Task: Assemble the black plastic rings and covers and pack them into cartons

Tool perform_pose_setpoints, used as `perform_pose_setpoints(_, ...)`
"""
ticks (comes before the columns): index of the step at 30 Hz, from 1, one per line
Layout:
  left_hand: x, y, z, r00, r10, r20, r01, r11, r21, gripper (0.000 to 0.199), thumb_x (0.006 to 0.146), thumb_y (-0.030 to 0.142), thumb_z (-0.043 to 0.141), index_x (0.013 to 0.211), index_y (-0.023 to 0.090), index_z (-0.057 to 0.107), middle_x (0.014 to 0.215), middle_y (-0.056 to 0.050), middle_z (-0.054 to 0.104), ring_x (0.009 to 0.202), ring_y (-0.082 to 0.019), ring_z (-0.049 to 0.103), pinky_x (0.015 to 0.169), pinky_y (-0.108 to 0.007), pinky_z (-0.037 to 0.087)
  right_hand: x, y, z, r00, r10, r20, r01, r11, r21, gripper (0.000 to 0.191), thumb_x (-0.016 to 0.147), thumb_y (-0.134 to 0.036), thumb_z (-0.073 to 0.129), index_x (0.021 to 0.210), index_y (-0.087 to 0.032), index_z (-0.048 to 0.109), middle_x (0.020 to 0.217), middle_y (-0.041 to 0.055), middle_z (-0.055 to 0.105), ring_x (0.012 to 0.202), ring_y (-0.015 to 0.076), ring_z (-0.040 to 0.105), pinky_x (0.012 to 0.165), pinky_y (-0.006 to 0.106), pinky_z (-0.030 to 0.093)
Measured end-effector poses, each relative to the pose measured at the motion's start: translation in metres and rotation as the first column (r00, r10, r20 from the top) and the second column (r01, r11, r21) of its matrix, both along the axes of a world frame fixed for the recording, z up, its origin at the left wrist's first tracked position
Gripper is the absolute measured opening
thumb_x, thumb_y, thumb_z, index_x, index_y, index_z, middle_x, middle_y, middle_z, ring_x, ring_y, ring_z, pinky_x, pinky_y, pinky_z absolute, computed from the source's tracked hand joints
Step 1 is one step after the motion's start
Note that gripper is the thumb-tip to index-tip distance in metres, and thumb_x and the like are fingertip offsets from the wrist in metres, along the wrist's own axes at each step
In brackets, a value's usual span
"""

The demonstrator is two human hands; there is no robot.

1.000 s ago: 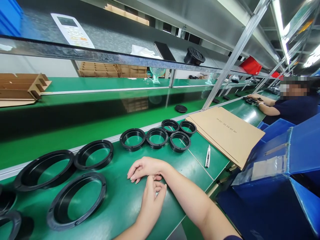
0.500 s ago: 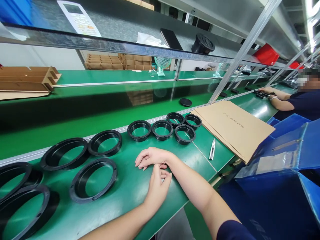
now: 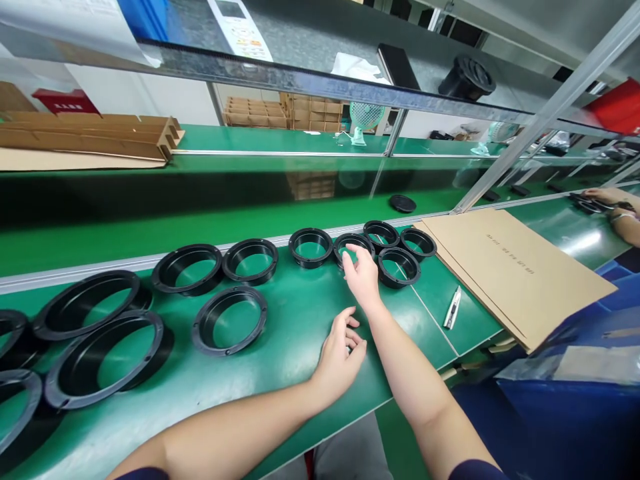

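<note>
My right hand [image 3: 362,279] reaches over the near rim of a small black flanged ring [image 3: 341,245], fingers partly spread; whether they touch it I cannot tell. Closer to me, my left hand [image 3: 341,352] rests by the green tabletop with loosely curled fingers and nothing in it. Around the right hand stand more small black rings, one to the left [image 3: 311,262], one to the right [image 3: 399,279] and others behind. Larger black rings [image 3: 230,349] spread across the left side of the table.
A box cutter [image 3: 453,308] lies to the right, beside flat cardboard sheets [image 3: 530,267]. A blue bin [image 3: 560,427] stands at the right edge. Over the bench runs a shelf [image 3: 300,93] with a remote control [image 3: 240,30]. At far right, another person's hands [image 3: 607,195] handle black parts.
My right hand has moved away from my left hand, up and forward to the small ring. The left hand stays near the table's front. The view has swung left.
</note>
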State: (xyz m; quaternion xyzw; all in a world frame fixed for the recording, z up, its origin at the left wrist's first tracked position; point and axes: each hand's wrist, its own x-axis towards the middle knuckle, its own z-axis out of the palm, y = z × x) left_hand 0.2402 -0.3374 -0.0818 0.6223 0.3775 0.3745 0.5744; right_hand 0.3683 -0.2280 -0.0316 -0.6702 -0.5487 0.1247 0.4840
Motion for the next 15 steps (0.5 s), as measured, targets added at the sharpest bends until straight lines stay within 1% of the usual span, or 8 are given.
perform_pose_setpoints(2,-0.0004,0.0001,0.0004,1.000,-0.002,-0.006,0.002,1.000,-0.001,0.057,0.085,0.021,0.056,0.141,0.021,0.044,0.118,-0.009,0.057,0.085,-0.015,0.066,0.079,-0.035,0.056,0.0020,0.0028,-0.0045,0.998,0.000,0.070,0.005,0.998,-0.066,0.037,0.100,-0.038,0.051,0.122,-0.014,0.068,0.116,0.0131,0.069,0.074,0.0163,0.065,0.087,0.036,0.054)
perform_pose_setpoints(4,-0.0007,0.0006,0.0009,1.000,-0.004,-0.011,0.004,1.000,-0.005,0.056,0.085,0.022,0.057,0.140,0.021,0.045,0.118,-0.009,0.057,0.085,-0.015,0.066,0.078,-0.034,0.056,0.0018,0.0042,-0.0079,0.991,-0.009,0.130,0.020,0.996,-0.089,0.034,0.101,-0.039,0.051,0.118,-0.016,0.070,0.118,0.0128,0.068,0.079,0.0178,0.067,0.090,0.038,0.053)
perform_pose_setpoints(7,-0.0005,0.0011,0.0011,1.000,-0.010,-0.012,0.010,1.000,0.003,0.055,0.084,0.022,0.056,0.139,0.021,0.046,0.117,-0.009,0.057,0.083,-0.014,0.065,0.078,-0.034,0.057,0.0006,0.0047,-0.0103,0.988,-0.001,0.153,0.016,0.996,-0.093,0.032,0.100,-0.039,0.052,0.116,-0.018,0.070,0.120,0.0112,0.066,0.074,0.0149,0.065,0.086,0.035,0.054)
perform_pose_setpoints(12,0.0001,0.0015,0.0005,1.000,-0.011,-0.029,0.012,0.999,0.040,0.051,0.085,0.023,0.054,0.136,0.020,0.048,0.117,-0.009,0.057,0.081,-0.014,0.065,0.076,-0.034,0.057,0.0022,0.0053,-0.0089,0.989,0.010,0.146,0.004,0.995,-0.097,0.026,0.098,-0.038,0.055,0.109,-0.019,0.070,0.113,0.0073,0.064,0.069,0.0122,0.062,0.081,0.031,0.053)
perform_pose_setpoints(15,-0.0004,0.0020,0.0018,0.999,-0.012,-0.038,0.014,0.998,0.063,0.049,0.086,0.023,0.053,0.135,0.020,0.049,0.116,-0.009,0.057,0.080,-0.014,0.066,0.077,-0.035,0.058,0.0033,0.0058,-0.0064,0.992,0.012,0.127,-0.001,0.996,-0.086,0.025,0.098,-0.036,0.054,0.106,-0.019,0.070,0.114,0.0070,0.064,0.066,0.0108,0.060,0.080,0.030,0.052)
